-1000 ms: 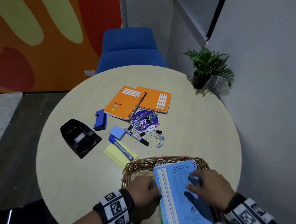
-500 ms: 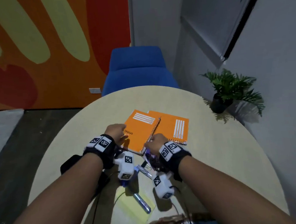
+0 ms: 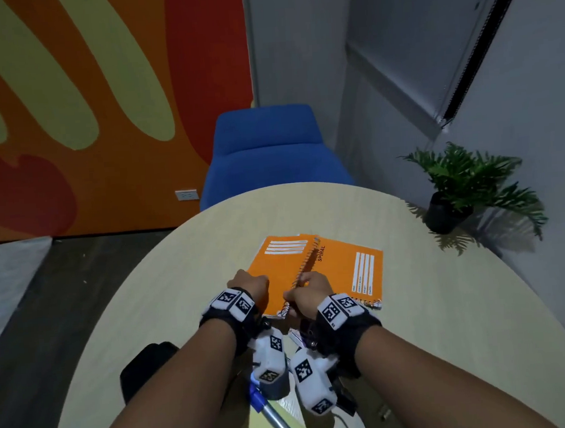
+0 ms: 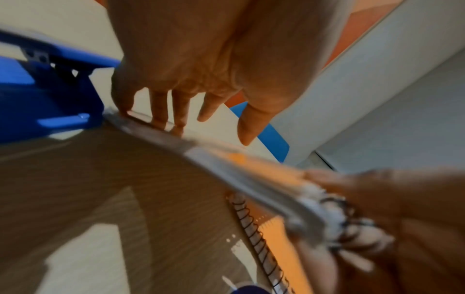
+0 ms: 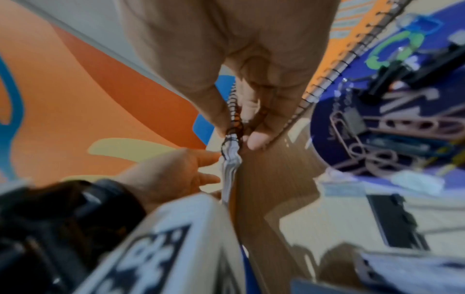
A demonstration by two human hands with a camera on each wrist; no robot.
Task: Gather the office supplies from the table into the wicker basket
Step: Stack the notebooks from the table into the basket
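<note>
The round bench [image 3: 448, 302] fills the near half of the head view, with a blue chair [image 3: 270, 154] at its far edge and a potted plant [image 3: 466, 187] far right. Two orange notebooks lie mid-bench: the left notebook [image 3: 278, 271] overlaps the right notebook [image 3: 355, 269]. Since half a second ago the left notebook has turned on the bench, so its white label strip now sits at the far end, and its near edge is lifted off the surface.

The left hand [image 3: 251, 284] has its fingers [image 4: 161, 111] fairly straight against the left edge of that notebook, thumb spread free. The right hand [image 3: 305, 292] pinches the spiral binding [image 5: 232, 123] at the near corner, thumb and fingers closed narrowly on it.

A blue hole punch [image 4: 37, 95] sits just left of the left hand. A purple disc [image 5: 392, 95] strewn with paper clips lies right of the right hand, blurred. A blue pen [image 3: 275, 411] on a yellow pad pokes out beneath the wrists, mostly covered by the arms. The basket is out of frame.
</note>
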